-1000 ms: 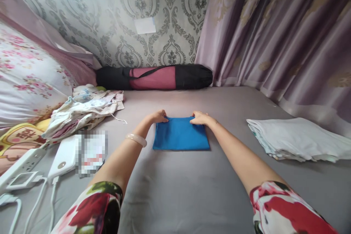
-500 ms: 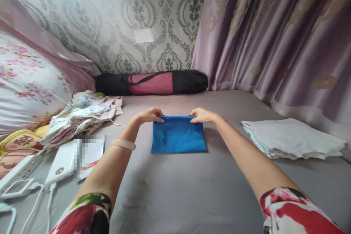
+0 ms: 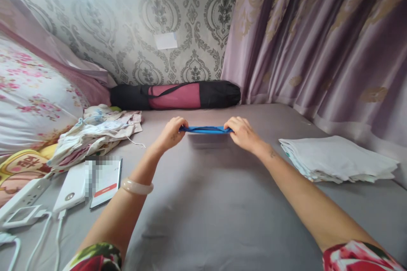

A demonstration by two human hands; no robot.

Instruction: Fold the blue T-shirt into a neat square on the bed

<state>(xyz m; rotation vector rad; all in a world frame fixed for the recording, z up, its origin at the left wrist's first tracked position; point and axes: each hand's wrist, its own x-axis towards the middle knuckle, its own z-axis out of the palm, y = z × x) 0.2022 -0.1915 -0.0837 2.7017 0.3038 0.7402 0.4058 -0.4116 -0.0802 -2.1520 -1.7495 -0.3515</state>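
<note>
A folded blue cloth [image 3: 205, 130] is stretched level between my two hands, above the grey sheet [image 3: 203, 220]. Seen almost edge-on, it looks like a narrow strip with a dark gap between its layers. My left hand [image 3: 173, 132] pinches its left end, and my right hand [image 3: 243, 133] grips the right end. A shadow falls on the sheet just below the cloth. The cloth's broad face is hidden from view.
Folded white cloths [image 3: 338, 159] lie in a stack at the right. On the left are crumpled clothes [image 3: 95, 133], a white power bank [image 3: 73, 188], a power strip [image 3: 27, 194] and a floral pillow [image 3: 34, 97]. A black and pink bag [image 3: 174, 95] lies along the wall.
The blue cloth has been raised off the sheet and tilted, turning from its broad face to a thin edge. Both hands have kept hold and rotated with it.
</note>
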